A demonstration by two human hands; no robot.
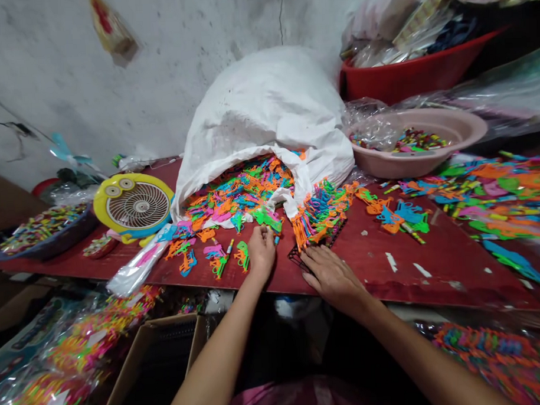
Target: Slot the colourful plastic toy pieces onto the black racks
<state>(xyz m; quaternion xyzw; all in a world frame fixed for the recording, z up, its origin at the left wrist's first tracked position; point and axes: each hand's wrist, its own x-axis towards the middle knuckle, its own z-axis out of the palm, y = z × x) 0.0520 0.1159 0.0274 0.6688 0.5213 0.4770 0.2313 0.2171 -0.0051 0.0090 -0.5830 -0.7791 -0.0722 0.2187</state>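
My left hand [261, 250] is at the mouth of a white woven sack [266, 102], its fingertips pinched at a green plastic toy piece [267, 219]. Bright orange, blue, green and pink plastic pieces [243, 188] spill from the sack; several look like little toy guns. My right hand [330, 274] lies with fingers stretched out over the near edge of a black lattice tray [295, 256]. Packed upright in that tray are rows of coloured toy pieces [326, 209]. Small loose clusters [219, 258] lie left of my left hand.
A yellow fan [141, 206] and a basin of small pieces [45, 231] stand at the left. Right of the sack are a pink basin [418, 141], a red tub [416, 73] and a heap of coloured toys [509, 194]. An open cardboard box [151, 363] sits below the red tabletop [370, 276].
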